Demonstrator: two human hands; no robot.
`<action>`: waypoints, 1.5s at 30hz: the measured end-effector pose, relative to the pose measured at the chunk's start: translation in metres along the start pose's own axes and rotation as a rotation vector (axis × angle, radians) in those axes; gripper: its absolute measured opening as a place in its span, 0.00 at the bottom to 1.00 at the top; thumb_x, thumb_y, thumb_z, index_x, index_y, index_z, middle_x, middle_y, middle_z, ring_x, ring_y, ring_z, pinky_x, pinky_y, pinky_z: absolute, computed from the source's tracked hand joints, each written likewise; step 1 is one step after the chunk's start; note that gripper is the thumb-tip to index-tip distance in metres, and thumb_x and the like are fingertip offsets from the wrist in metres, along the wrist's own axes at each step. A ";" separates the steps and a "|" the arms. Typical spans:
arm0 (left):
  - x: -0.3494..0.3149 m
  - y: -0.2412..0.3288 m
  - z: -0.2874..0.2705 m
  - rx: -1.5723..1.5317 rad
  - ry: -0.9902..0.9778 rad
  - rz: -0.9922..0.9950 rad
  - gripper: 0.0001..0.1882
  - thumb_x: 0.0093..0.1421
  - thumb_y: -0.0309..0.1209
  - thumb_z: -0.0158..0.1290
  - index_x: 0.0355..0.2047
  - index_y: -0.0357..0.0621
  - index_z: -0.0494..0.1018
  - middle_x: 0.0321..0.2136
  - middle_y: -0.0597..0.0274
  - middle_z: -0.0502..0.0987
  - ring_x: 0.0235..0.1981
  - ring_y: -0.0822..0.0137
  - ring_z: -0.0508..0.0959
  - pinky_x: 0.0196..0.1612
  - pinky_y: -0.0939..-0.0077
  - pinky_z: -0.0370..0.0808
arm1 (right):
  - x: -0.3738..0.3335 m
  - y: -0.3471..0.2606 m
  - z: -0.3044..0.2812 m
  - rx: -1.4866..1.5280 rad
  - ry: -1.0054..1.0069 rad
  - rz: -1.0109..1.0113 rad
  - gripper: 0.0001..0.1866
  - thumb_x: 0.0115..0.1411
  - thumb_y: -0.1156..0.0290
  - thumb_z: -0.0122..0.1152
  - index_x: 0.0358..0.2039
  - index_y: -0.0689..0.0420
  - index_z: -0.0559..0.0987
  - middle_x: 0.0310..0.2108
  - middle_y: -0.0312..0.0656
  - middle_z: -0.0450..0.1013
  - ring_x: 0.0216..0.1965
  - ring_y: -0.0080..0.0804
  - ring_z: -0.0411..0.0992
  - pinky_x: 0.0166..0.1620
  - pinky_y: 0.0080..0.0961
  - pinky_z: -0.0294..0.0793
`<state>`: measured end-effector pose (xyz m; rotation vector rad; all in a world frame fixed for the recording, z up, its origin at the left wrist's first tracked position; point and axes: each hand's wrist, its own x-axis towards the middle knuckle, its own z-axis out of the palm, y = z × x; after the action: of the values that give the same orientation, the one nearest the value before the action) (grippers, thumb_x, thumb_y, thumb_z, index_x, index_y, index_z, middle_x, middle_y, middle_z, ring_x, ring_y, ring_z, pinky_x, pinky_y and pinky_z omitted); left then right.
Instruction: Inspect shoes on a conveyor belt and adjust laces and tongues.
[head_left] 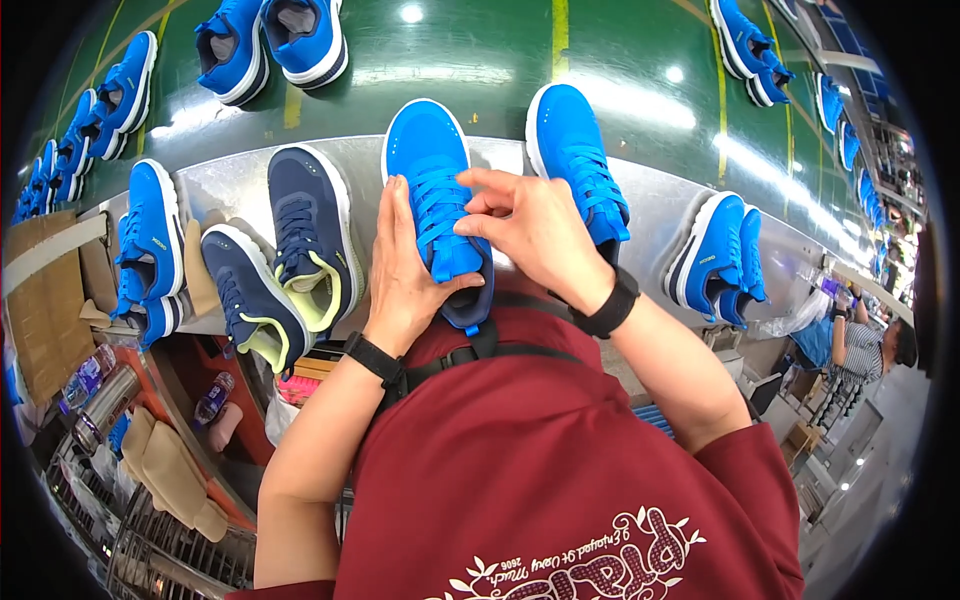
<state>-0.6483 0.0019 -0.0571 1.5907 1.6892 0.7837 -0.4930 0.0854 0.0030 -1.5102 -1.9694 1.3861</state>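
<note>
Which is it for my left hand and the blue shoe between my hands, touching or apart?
Touching. The head view shows your left hand lying against the left side of the blue shoe.

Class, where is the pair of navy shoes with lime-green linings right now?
In the head view, the navy pair is left of centre, between the person's left hand and a bright-blue pair farther left.

Metal ledge (655, 195): navy shoes (305, 190), blue sneakers (568, 130); green yellow-lined surface (460, 45) beyond: further blue pairs (240, 68)
</note>
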 end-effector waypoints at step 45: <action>-0.007 0.063 0.022 0.193 0.115 0.357 0.37 0.48 0.29 0.63 0.59 0.36 0.62 0.52 0.44 0.66 0.54 0.46 0.65 0.59 0.59 0.60 | -0.172 0.091 -0.041 0.156 0.391 0.307 0.18 0.62 0.66 0.53 0.51 0.58 0.74 0.38 0.48 0.78 0.35 0.39 0.77 0.40 0.32 0.74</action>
<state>-0.5936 -0.0005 -0.0188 2.0530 1.6205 0.9223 -0.3424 -0.0439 0.0011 -1.8938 -1.4108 1.2014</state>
